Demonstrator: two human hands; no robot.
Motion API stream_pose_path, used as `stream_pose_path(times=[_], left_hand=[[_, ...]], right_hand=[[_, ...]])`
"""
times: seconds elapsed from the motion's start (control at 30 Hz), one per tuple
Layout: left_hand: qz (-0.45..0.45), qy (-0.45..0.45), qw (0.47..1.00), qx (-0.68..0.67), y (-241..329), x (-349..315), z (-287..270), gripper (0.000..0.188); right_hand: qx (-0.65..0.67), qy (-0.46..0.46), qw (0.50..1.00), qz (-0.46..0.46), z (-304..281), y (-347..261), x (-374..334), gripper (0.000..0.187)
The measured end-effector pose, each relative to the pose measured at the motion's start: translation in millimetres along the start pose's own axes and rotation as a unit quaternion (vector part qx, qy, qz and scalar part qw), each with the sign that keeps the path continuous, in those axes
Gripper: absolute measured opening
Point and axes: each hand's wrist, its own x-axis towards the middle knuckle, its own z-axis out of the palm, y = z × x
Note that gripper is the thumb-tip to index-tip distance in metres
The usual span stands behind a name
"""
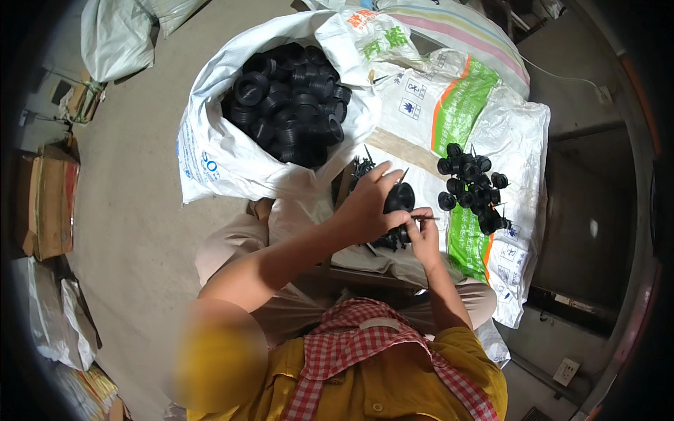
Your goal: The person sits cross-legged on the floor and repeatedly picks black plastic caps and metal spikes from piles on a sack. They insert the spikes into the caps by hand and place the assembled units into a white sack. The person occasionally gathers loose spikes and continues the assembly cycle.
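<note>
My left hand (pixel 364 202) is closed around a black round plastic part (pixel 400 197) with a hollow, cup-like face, and a thin dark spike stands up beside its fingers. Close against it, my right hand (pixel 423 237) pinches at the lower side of the same part, where a thin dark stem pokes out past the fingertips. Exactly what the right fingertips grip is partly hidden. Small dark spiky pieces (pixel 363 167) lie behind my left hand, and more black pieces (pixel 390 242) sit below the hands. To the right is a pile of black round parts with thin spikes (pixel 469 179).
A white woven sack (pixel 203 151) full of black ribbed plastic rings (pixel 291 98) stands open at the far left. Printed white-and-green sacks (pixel 460 105) cover the work surface. A striped sack (pixel 463 28) lies behind. Cardboard boxes (pixel 53 200) stand along the left wall.
</note>
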Motion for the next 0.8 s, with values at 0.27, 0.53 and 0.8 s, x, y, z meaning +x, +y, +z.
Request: stream_pose_path(times=[0.27,0.53,0.8], left_hand=[[0.003,-0.191,0.979,0.071,15.8,-1.2,-11.0,0.034],[0.116,-0.228,0.898,-0.359,29.7,-12.1,-31.9,0.02],[-0.239,-0.129,0.791,-0.548,26.1,-15.6,-22.4,0.044]], right_hand=[[-0.281,-0.07,0.939,-0.183,-0.3,-96.9,-23.1,0.016],[0.496,-0.464,0.727,0.106,-3.9,-92.5,-28.1,0.022],[0.553,-0.031,0.832,0.019,25.4,-76.6,-0.1,0.023]])
